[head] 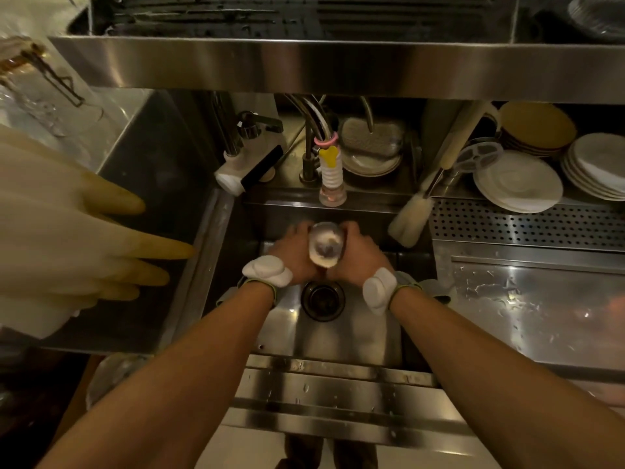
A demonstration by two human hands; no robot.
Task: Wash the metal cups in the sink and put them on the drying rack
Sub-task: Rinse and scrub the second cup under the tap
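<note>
A metal cup [325, 244] is held over the middle of the steel sink [341, 336], below the tap's ribbed white spout [331, 179]. Its open mouth faces me and pale foam shows along the inside rim. My left hand [295, 257] grips it from the left. My right hand [358, 257] grips it from the right. Both wrists carry white pads. The drain [323, 299] lies just below the hands. A perforated steel drying rack [527, 225] sits to the right of the sink.
A bottle brush [411, 220] leans at the sink's back right. Stacked white plates [519, 186] stand behind the rack. A pale rubber glove [67, 231] hangs at left. A steel shelf [338, 66] overhangs the taps. A wet steel counter [534, 309] lies at right.
</note>
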